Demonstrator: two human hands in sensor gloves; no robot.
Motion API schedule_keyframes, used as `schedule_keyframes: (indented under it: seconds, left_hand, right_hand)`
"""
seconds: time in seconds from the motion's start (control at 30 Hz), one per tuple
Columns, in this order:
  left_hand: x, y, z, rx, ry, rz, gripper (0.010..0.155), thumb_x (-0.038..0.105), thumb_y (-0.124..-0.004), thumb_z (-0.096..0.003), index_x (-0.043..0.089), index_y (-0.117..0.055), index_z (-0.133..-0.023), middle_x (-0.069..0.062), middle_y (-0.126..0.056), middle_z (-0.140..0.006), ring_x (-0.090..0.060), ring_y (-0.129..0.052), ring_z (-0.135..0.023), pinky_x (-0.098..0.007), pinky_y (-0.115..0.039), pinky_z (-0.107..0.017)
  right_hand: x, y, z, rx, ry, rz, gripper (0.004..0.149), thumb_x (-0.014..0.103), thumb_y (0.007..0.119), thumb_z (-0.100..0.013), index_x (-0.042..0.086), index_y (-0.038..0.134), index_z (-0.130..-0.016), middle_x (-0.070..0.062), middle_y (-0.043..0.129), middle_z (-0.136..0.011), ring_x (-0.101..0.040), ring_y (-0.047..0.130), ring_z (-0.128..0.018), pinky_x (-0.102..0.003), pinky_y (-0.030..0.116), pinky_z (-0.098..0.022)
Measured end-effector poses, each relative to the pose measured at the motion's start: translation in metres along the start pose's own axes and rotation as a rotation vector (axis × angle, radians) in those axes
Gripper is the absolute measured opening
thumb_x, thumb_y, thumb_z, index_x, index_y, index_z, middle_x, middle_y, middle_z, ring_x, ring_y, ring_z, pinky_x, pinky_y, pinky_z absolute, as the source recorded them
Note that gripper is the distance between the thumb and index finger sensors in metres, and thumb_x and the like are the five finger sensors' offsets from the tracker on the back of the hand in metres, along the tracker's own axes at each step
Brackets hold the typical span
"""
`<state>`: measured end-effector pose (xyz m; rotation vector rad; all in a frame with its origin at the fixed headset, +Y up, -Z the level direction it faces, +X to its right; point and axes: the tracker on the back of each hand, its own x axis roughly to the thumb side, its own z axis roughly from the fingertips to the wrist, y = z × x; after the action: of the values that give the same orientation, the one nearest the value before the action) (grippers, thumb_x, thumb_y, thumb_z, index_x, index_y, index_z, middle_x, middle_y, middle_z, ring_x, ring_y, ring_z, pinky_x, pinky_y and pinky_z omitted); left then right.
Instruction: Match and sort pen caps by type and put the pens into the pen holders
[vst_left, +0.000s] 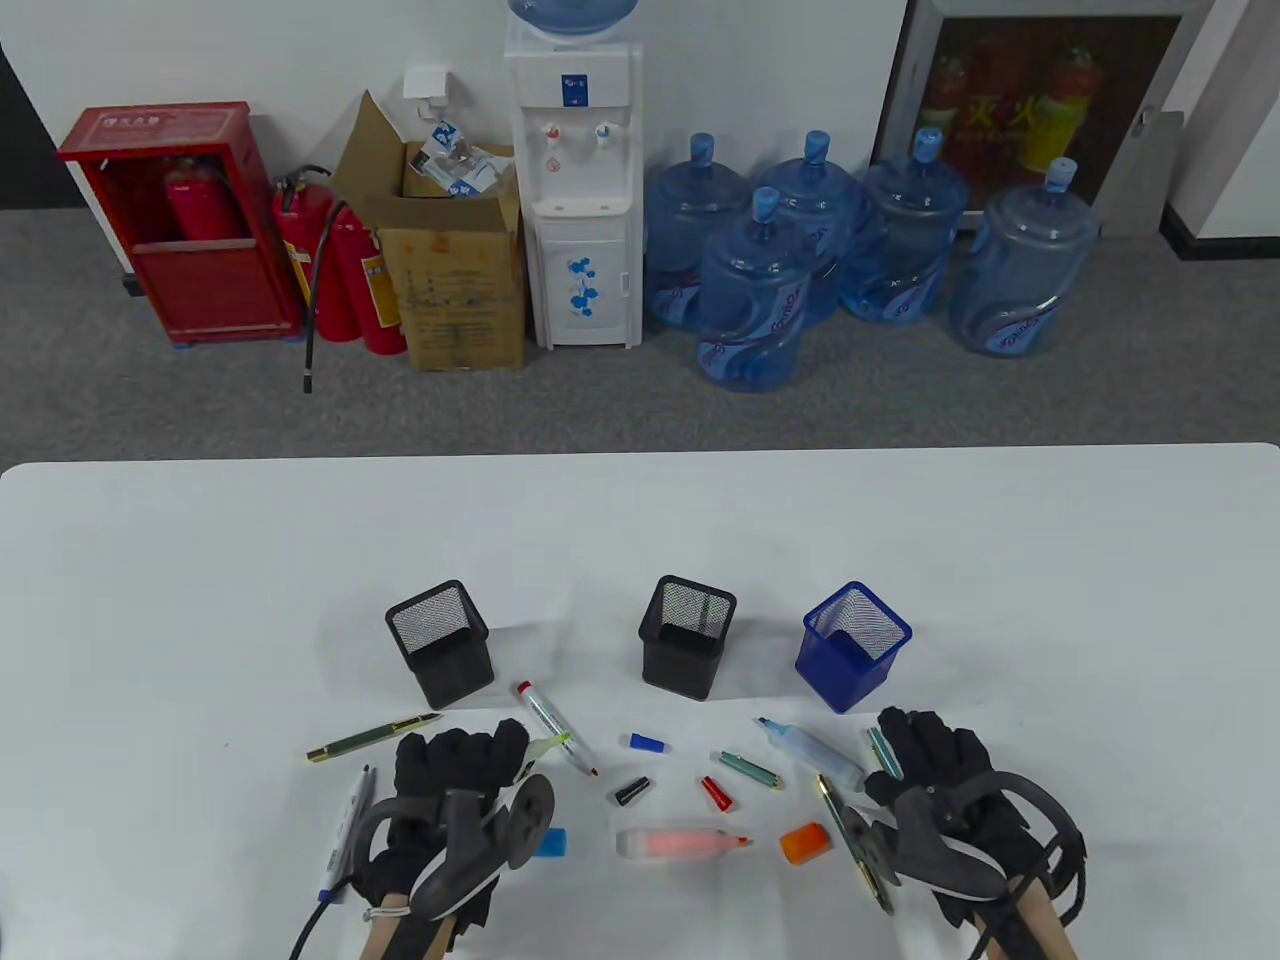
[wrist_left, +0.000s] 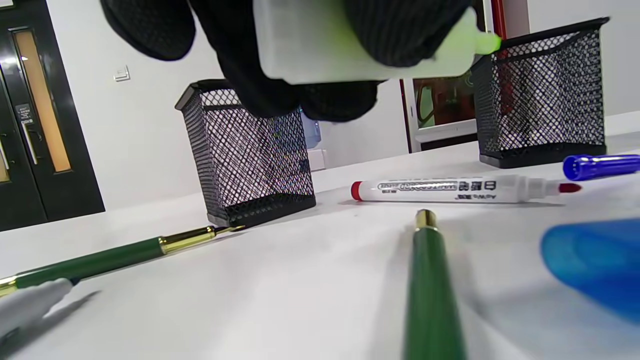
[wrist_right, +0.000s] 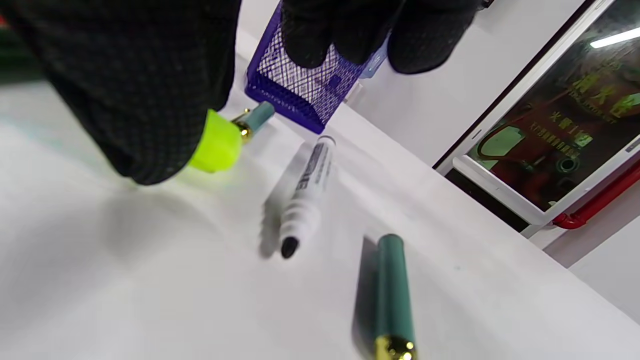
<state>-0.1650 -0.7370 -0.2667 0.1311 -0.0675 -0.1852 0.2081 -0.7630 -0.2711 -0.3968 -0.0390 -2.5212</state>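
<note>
White tabletop fills the lower half of my table view, with grey carpet and blue water jugs (vst_left: 745, 295) beyond it.

My left hand (vst_left: 455, 790) has its gloved fingers (wrist_left: 320, 95) curled round a translucent highlighter with a yellow-green tip (wrist_left: 370, 52); the tip pokes out past the fingers toward the red-tipped white marker (vst_left: 557, 728). My right hand (vst_left: 935, 775) pinches a rounded yellow-green plastic cap (wrist_right: 216, 144) under its fingertips, low over the table, beside a teal cap with a gold band (wrist_right: 255, 120).

Just beside the left hand lie a green pen with gold trim (vst_left: 372, 738) and a grey pen (vst_left: 345, 830), plus a light blue cap (vst_left: 550, 842) by the tracker. Between my hands are a small blue cap (vst_left: 648, 743), a black cap (vst_left: 632, 791), a red cap (vst_left: 716, 794), an orange cap (vst_left: 806, 843), an uncapped orange highlighter (vst_left: 680, 844) and a blue highlighter (vst_left: 812, 750).

Farther out stand three mesh holders: a black one on the left (vst_left: 440, 643), a black one in the middle (vst_left: 687, 635) with a green-tipped pen inside, and a blue one on the right (vst_left: 853, 645).
</note>
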Motion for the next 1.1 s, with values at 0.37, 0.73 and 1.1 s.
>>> schedule_keyframes:
  seconds: [0.37,0.73,1.1]
  left_hand:
    - [0.001,0.0,0.0,-0.005,-0.013,-0.004,0.059,0.033,-0.073,-0.0431,0.033,-0.067,-0.101,0.004,-0.092,-0.092,-0.028,-0.09,-0.09,-0.065,-0.06,-0.076]
    - [0.003,0.009,0.002,0.06,-0.04,0.086,0.06,0.034,-0.071,-0.0429,0.035,-0.064,-0.102,0.003,-0.092,-0.09,-0.025,-0.101,-0.072,-0.061,-0.07,-0.07]
    - [0.034,0.024,0.013,0.194,-0.154,0.103,0.059,0.033,-0.069,-0.0434,0.042,-0.062,-0.101,0.007,-0.086,-0.094,-0.024,-0.096,-0.078,-0.066,-0.06,-0.076]
  right_hand:
    - [0.011,0.004,-0.001,-0.038,-0.028,0.05,0.061,0.049,0.082,-0.029,0.039,0.077,-0.089,-0.006,0.051,-0.118,-0.033,0.051,-0.103,-0.053,0.062,-0.076]
    - [-0.01,-0.04,0.007,-0.151,0.062,-0.084,0.061,0.042,0.075,-0.036,0.029,0.073,-0.096,-0.001,0.077,-0.108,-0.032,0.069,-0.102,-0.054,0.068,-0.074]
    - [0.045,-0.099,-0.019,-0.324,-0.012,-0.634,0.06,0.043,0.062,-0.042,0.028,0.067,-0.099,0.005,0.091,-0.086,-0.017,0.096,-0.074,-0.046,0.084,-0.063]
